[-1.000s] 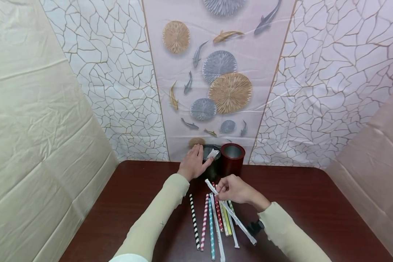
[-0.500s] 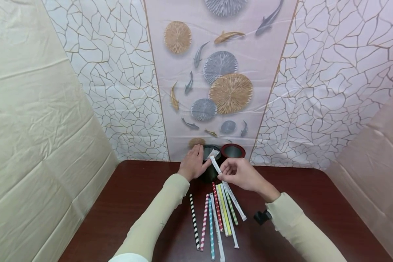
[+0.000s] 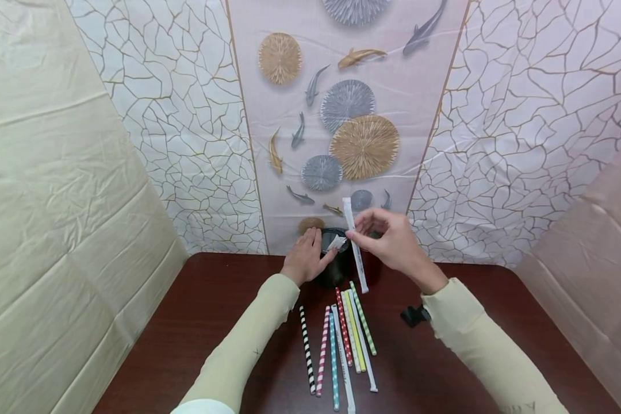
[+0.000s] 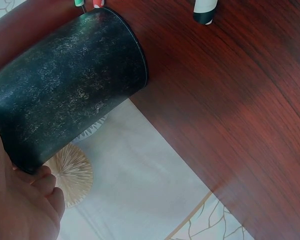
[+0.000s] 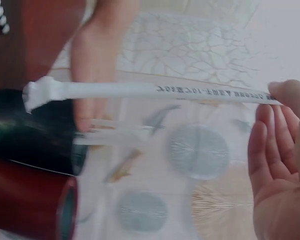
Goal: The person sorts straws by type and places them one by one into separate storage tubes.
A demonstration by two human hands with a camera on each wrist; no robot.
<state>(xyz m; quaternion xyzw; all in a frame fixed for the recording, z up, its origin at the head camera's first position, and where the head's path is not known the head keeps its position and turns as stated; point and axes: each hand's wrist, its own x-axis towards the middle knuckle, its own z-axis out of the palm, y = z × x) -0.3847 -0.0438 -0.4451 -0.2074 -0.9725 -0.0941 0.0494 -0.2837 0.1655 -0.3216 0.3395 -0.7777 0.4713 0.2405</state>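
Observation:
My left hand (image 3: 305, 257) holds the upright black cup (image 3: 331, 275) at its rim, thumb on the near side. White paper-wrapped straws (image 3: 336, 244) stick out of that cup. With thumb and fingertips, my right hand (image 3: 395, 244) pinches another wrapped straw (image 3: 360, 269), held almost upright in front of the cups and above the table. Printed letters show on its wrapper in the right wrist view, and its crimped lower end (image 5: 42, 92) is near the black cup (image 5: 35, 132). Beside it stands a red cup (image 5: 27, 197), mostly hidden by my right hand in the head view.
Several straws lie on the dark red table (image 3: 207, 345): a black striped straw (image 3: 307, 351), a pink striped straw (image 3: 323, 351), a blue straw (image 3: 333, 362), a yellow straw (image 3: 355, 333), a green striped straw (image 3: 363, 319), and wrapped ones. A patterned cloth (image 3: 310, 132) hangs behind.
My right hand has lifted the wrapped straw off the pile, up and toward the cups, turning it from slanted to nearly upright. My left hand has stayed at the black cup.

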